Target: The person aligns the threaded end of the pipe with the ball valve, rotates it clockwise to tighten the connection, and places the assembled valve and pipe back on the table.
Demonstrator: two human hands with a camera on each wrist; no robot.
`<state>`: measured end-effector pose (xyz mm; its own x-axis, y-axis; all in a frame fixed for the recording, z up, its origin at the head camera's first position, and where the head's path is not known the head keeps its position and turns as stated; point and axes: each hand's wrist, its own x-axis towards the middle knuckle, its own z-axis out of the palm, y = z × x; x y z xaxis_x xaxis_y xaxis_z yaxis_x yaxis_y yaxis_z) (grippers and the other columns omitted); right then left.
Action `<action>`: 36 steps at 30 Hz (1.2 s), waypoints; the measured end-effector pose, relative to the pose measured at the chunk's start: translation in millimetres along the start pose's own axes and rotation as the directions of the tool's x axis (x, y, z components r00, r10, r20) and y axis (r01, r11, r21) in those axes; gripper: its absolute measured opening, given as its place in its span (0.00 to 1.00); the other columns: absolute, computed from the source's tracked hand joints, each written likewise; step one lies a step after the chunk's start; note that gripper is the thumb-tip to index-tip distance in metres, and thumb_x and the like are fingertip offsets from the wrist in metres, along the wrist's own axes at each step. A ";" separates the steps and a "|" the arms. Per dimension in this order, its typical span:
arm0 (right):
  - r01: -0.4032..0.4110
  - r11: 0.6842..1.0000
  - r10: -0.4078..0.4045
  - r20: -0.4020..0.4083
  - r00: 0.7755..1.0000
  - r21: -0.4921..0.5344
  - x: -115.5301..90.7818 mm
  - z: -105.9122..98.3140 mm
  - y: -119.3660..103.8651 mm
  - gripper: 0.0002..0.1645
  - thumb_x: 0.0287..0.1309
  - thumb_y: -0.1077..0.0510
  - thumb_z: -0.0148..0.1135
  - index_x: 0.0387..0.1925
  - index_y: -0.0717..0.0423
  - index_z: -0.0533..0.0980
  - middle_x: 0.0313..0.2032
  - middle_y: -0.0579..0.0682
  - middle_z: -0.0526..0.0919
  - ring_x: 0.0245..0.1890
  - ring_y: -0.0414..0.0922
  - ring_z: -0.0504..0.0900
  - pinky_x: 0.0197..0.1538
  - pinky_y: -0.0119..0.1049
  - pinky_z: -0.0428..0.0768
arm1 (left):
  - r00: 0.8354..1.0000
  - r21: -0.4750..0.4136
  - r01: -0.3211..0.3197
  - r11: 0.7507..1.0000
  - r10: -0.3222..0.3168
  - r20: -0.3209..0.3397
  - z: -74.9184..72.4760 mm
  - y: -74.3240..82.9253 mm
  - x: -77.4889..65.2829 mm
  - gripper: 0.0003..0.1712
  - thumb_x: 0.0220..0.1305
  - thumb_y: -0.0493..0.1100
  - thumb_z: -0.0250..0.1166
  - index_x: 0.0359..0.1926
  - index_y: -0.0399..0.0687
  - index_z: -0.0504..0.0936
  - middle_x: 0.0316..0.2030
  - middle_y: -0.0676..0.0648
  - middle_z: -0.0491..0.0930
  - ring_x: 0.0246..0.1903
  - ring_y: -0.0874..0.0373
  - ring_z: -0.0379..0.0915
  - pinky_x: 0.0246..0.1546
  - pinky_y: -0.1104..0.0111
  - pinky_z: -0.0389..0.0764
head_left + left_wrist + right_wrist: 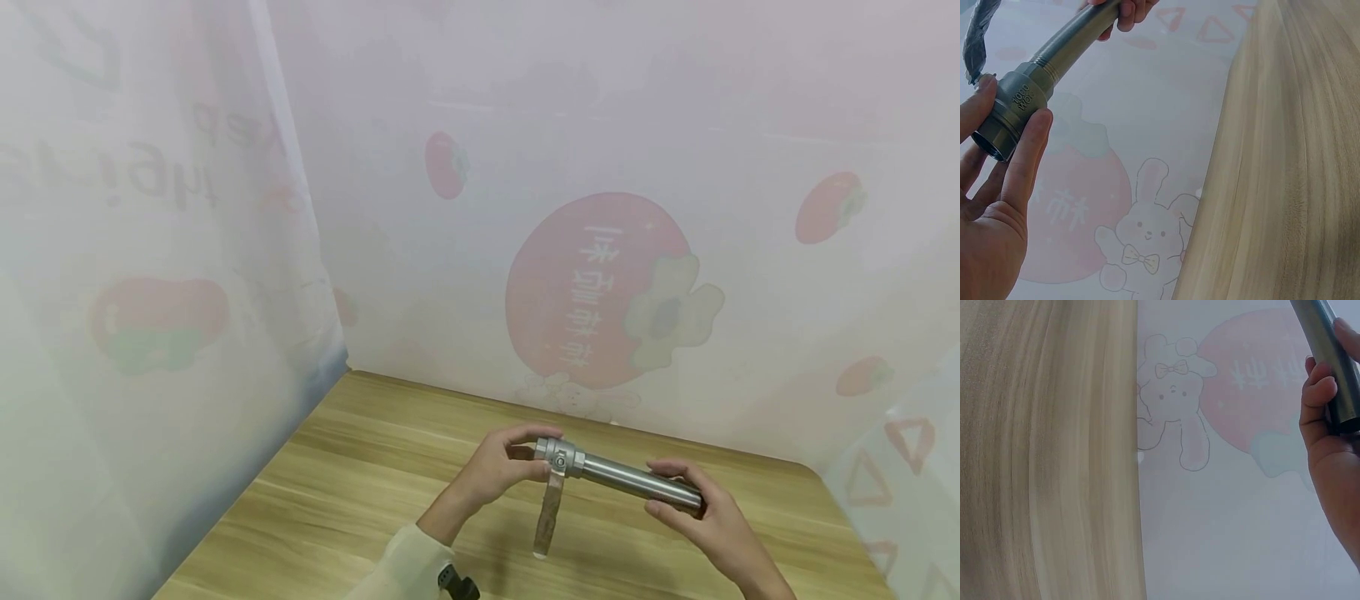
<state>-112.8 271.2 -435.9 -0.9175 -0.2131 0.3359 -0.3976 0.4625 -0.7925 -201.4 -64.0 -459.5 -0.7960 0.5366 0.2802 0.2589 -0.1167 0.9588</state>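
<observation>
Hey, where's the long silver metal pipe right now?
In the head view, right of bottom centre, the long silver metal pipe runs from the silver metal valve in the left grip to the right grip.

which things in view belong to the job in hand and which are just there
Part of the job:
metal valve with lever handle, held by left hand
metal pipe meeting the valve, held by right hand

Just there:
wooden table
printed backdrop
black device at the left sleeve
</observation>
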 end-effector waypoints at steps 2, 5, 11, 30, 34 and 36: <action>-0.006 1.000 0.005 0.002 1.000 0.012 -0.2 0.2 0.9 0.27 0.68 0.62 0.74 0.66 0.52 0.78 0.56 0.42 0.83 0.48 0.37 0.86 0.46 0.31 0.89 | 1.000 -0.002 -0.001 1.000 0.001 0.002 0.2 0.4 -0.1 0.29 0.69 0.33 0.71 0.70 0.45 0.82 0.66 0.34 0.79 0.57 0.46 0.86 0.57 0.58 0.92; 0.012 1.000 -0.012 0.012 1.000 0.023 -0.5 0.2 3.0 0.27 0.67 0.64 0.74 0.65 0.54 0.77 0.56 0.42 0.83 0.48 0.37 0.86 0.45 0.31 0.89 | 1.000 -0.005 -0.006 1.000 0.006 0.006 0.3 0.8 0.0 0.29 0.69 0.33 0.71 0.70 0.44 0.81 0.66 0.34 0.79 0.57 0.46 0.86 0.57 0.58 0.92; 0.045 0.998 -0.046 0.018 0.999 0.032 -0.9 0.6 4.4 0.26 0.68 0.65 0.73 0.65 0.56 0.77 0.56 0.40 0.83 0.49 0.37 0.86 0.47 0.30 0.89 | 1.000 0.013 -0.006 1.000 0.006 0.000 0.7 0.3 -0.2 0.29 0.68 0.33 0.71 0.70 0.45 0.82 0.65 0.34 0.79 0.56 0.47 0.86 0.56 0.58 0.93; 0.007 0.998 -0.009 0.022 1.000 0.068 0.5 0.6 2.4 0.25 0.71 0.65 0.70 0.66 0.58 0.78 0.56 0.36 0.84 0.47 0.35 0.86 0.47 0.31 0.90 | 1.000 0.013 -0.008 1.000 0.008 0.001 -0.3 -0.6 0.6 0.30 0.67 0.34 0.72 0.70 0.46 0.82 0.63 0.35 0.81 0.54 0.50 0.86 0.55 0.58 0.93; 0.012 0.998 -0.014 0.027 1.000 0.069 0.7 0.3 2.5 0.24 0.72 0.67 0.68 0.66 0.56 0.78 0.55 0.38 0.85 0.46 0.33 0.85 0.45 0.32 0.90 | 1.000 0.007 -0.007 1.000 0.007 0.001 -0.7 -1.1 0.8 0.31 0.66 0.33 0.72 0.70 0.46 0.82 0.63 0.35 0.81 0.54 0.50 0.87 0.56 0.58 0.93; 0.015 0.998 -0.017 0.026 1.000 0.063 1.0 0.3 2.5 0.23 0.73 0.66 0.68 0.66 0.56 0.78 0.55 0.39 0.85 0.45 0.32 0.84 0.44 0.32 0.90 | 1.000 0.007 -0.007 1.000 0.007 0.000 -0.9 -1.0 0.7 0.30 0.67 0.33 0.72 0.70 0.46 0.82 0.64 0.35 0.81 0.54 0.50 0.87 0.56 0.58 0.93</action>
<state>-114.7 272.0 -437.7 -0.9101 -0.2434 0.3355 -0.4096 0.4038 -0.8180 -202.7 -64.3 -460.2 -0.7944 0.5356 0.2865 0.2678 -0.1146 0.9566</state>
